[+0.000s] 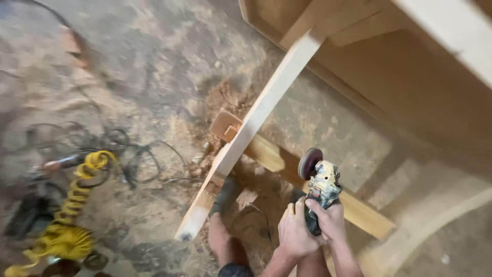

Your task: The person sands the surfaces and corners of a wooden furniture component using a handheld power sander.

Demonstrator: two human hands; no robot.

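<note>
Both hands wrapped around the body of an angle grinder (322, 187): left hand (296, 232) curled on the near side, right hand (330, 219) closed over the top and far side, fingers tight, none spread. Grinder held in the air, sanding disc (310, 163) up and tilted, just right of the pale wooden plank (256, 123) that slants from the workbench frame (410, 77) down to the floor. Disc clear of any wood, nothing being cut at this instant.

For a good pass: keep the two-handed grip firm, wrists straight, disc brought to the surface at a shallow angle, light pressure, foot (224, 197) and leg (224, 243) beside the plank kept out of the disc's path, cable kept behind.

Hard to read: whether the disc spins, blurred by motion. Grinder's cable and switch hidden under the hands. Lower end of the plank dark, perhaps scorched, unclear. Left of the plank, a coiled yellow hose (72, 215) and tangled black cords (128, 154) smeared by blur; sawdust covering the floor.
</note>
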